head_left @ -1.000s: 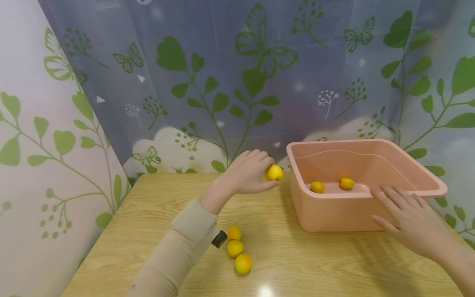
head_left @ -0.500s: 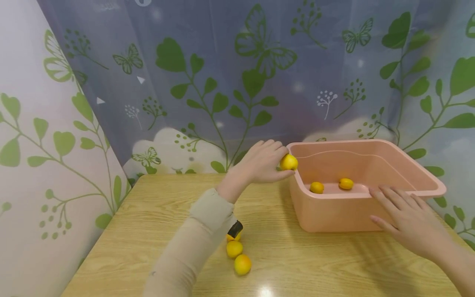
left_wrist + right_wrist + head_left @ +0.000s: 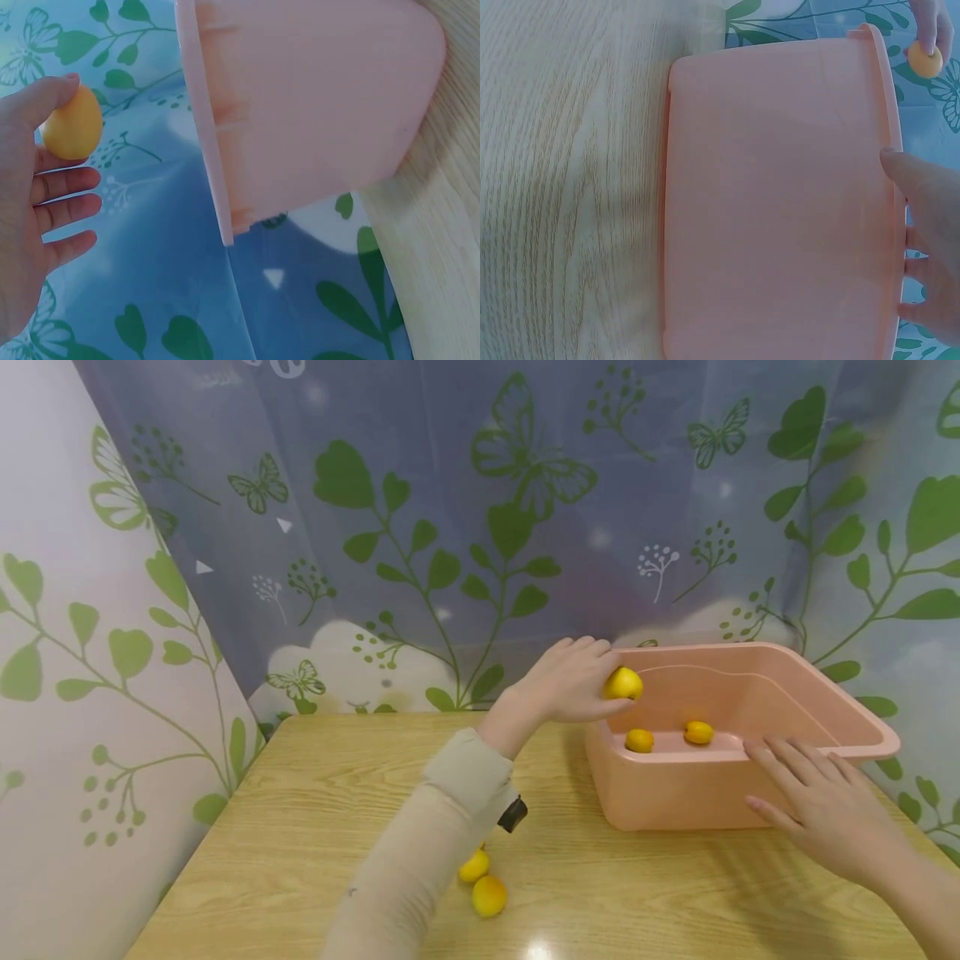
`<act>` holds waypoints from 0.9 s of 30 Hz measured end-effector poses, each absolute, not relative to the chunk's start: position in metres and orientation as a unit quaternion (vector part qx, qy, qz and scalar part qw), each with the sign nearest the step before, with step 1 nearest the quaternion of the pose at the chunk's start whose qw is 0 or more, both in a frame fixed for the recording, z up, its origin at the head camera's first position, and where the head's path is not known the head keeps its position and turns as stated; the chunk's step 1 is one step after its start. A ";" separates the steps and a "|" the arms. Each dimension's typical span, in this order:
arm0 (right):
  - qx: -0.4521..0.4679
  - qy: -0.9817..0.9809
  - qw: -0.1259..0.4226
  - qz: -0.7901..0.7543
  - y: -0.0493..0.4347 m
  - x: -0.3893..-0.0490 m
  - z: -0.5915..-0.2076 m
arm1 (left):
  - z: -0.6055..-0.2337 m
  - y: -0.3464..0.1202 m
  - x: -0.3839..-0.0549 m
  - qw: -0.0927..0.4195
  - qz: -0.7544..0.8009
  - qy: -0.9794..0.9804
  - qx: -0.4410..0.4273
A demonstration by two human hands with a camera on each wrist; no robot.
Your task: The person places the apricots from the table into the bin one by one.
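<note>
My left hand (image 3: 562, 683) holds a small oval yellow fruit (image 3: 625, 683) between thumb and fingers, over the left rim of a pink plastic tub (image 3: 675, 797). In the left wrist view the thumb presses the fruit (image 3: 73, 126) from above, and the other fingers reach out straight. My right hand (image 3: 832, 810) rests at the tub's near rim, fingers extended over it and thumb along the outer wall. Inside the tub lie two orange-yellow fruits, one at the left (image 3: 640, 741) and one farther right (image 3: 698, 732).
On the wooden table (image 3: 337, 793) two more yellow fruits, one behind (image 3: 474, 866) and one in front (image 3: 490, 896), lie beside my left sleeve (image 3: 427, 835). A sliver of another shows behind the sleeve. A leaf-and-butterfly patterned curtain (image 3: 435, 468) hangs behind the table.
My left hand has carried the fruit rightward and slightly up, from left of the tub to over its left rim. The sleeve now covers most of one table fruit. My right hand stays put.
</note>
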State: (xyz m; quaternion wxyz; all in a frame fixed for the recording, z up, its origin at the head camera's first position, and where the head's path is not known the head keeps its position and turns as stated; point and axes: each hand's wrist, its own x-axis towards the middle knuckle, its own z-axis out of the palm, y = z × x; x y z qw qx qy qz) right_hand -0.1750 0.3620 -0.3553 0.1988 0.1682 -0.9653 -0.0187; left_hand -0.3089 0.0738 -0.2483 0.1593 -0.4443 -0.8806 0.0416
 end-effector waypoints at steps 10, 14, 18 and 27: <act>0.169 -0.965 0.200 -0.014 0.363 -0.176 -0.356 | -0.243 0.101 -0.312 0.131 0.045 -0.892 -0.431; 0.171 -0.964 0.201 -0.010 0.364 -0.176 -0.356 | -0.243 0.107 -0.313 0.120 0.045 -0.895 -0.428; 0.172 -0.964 0.203 -0.008 0.363 -0.176 -0.355 | -0.241 0.112 -0.313 0.114 0.050 -0.896 -0.426; 0.170 -0.963 0.208 -0.006 0.363 -0.175 -0.354 | -0.242 0.121 -0.311 0.117 0.069 -0.892 -0.431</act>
